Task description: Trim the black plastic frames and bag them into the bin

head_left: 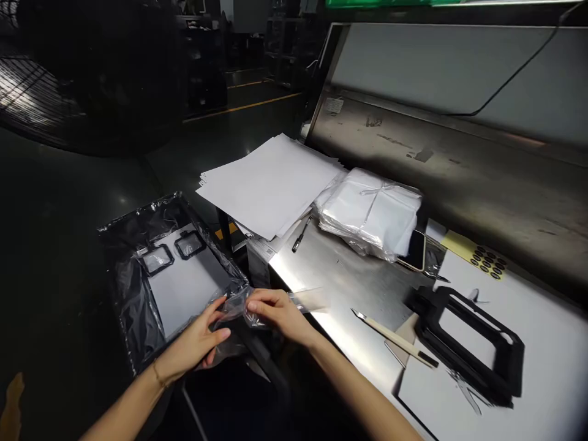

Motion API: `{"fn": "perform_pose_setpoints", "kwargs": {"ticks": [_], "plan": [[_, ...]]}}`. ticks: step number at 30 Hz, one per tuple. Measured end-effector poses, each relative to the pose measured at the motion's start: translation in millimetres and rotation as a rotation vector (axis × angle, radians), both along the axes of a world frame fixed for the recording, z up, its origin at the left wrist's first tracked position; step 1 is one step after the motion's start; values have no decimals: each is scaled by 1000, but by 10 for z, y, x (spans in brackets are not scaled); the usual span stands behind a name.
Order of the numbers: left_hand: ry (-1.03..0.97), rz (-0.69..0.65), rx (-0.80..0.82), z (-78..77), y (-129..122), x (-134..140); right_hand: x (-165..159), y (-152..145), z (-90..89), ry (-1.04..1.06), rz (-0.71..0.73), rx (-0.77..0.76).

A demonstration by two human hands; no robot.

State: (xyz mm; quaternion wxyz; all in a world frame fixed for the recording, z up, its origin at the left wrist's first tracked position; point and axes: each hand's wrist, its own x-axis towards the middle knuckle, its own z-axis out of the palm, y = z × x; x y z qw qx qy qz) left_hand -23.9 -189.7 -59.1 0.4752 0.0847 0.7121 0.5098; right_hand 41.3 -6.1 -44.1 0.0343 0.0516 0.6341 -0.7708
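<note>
A clear plastic bag is stretched between my two hands, above the gap between the lined box and the metal bench. My right hand pinches the bag with thumb and fingertips. On its other side, my left hand holds the bag between thumb and fingers. Just below hangs a dark bar-like shape; whether it is inside the bag I cannot tell. In the box lined with dark plastic, two small black frames in clear wrapping lie on a white sheet.
On the bench sit a stack of white paper, a tied bundle of clear bags, a pen, a wooden-handled blade, a larger black frame, tweezers and a yellow label sheet. A fan stands left.
</note>
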Motion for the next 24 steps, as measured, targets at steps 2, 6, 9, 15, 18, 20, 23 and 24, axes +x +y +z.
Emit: {"fn": "perform_pose_setpoints", "kwargs": {"ticks": [2, 6, 9, 15, 18, 20, 23, 24], "plan": [[2, 23, -29, -48, -50, -108, -8, -17, 64, 46, 81, 119], [0, 48, -84, 19, -280, -300, 196, -56, 4, 90, 19, 818], [-41, 29, -117, 107, -400, -418, 389, -220, -165, 116, 9, 1129], [-50, 50, -126, -4, -378, -608, 244, -804, -288, 210, 240, 614], [-52, 68, -151, -152, -395, -698, -43, -972, -254, 103, 181, 478], [-71, 55, -174, -225, -460, -763, -217, -979, -247, 15, 104, 452], [-118, 37, -203, -254, -609, -859, -446, -866, -262, -42, 7, 428], [-136, 40, -216, -243, -660, -889, -526, -811, -267, -43, -14, 433]]}}
